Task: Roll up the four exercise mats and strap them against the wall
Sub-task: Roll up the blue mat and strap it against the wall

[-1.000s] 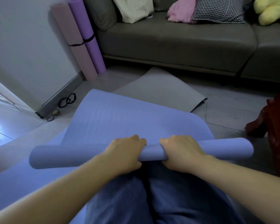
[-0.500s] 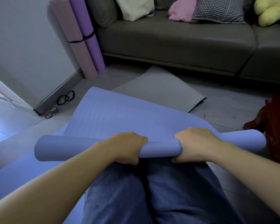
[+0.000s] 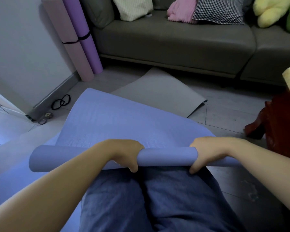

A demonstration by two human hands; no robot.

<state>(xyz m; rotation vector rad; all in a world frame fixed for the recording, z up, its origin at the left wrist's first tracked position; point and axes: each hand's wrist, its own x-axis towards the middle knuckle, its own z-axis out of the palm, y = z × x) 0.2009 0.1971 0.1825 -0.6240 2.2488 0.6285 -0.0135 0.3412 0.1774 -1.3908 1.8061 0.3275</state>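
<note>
Person's left hand (image 3: pixel 124 154) is gripping the rolled part of the blue mat (image 3: pixel 166 156), fingers curled over the top of the roll, thumb tucking under its near side. The right hand (image 3: pixel 206 153) is clamping the same roll just to the right, same wrap: fingers over, thumb under. Both grips are closed on the mat, hands apart, with a bare stretch of roll showing between them.

The roll is lying crosswise just in front of the person's legs (image 3: pixel 149 198) in blue trousers, its left end sticking out well past the left hand. The right end is hiding behind the right forearm. The unrolled rest of the blue mat is lying flat on the floor (image 3: pixel 224 111), running away from the person.

A grey mat (image 3: pixel 157 91) is lying flat beyond it, partly under the blue one, its far edge reaching the base of the sofa (image 3: pixel 174 42).

The pink rolled mat (image 3: pixel 69 42) and purple rolled mat (image 3: pixel 85 30) are leaning side by side, touching, against the wall (image 3: pixel 15 47) next to the sofa arm, one black strap (image 3: pixel 75 40) binding the pair. Some loose black straps (image 3: pixel 61 102) are lying on the floor by the skirting, small tape rolls (image 3: pixel 46 117) just beside them. A dark red wooden piece (image 3: pixel 274 121) is standing at far right. Cushions (image 3: pixel 218 10) are sitting on the sofa seat.
</note>
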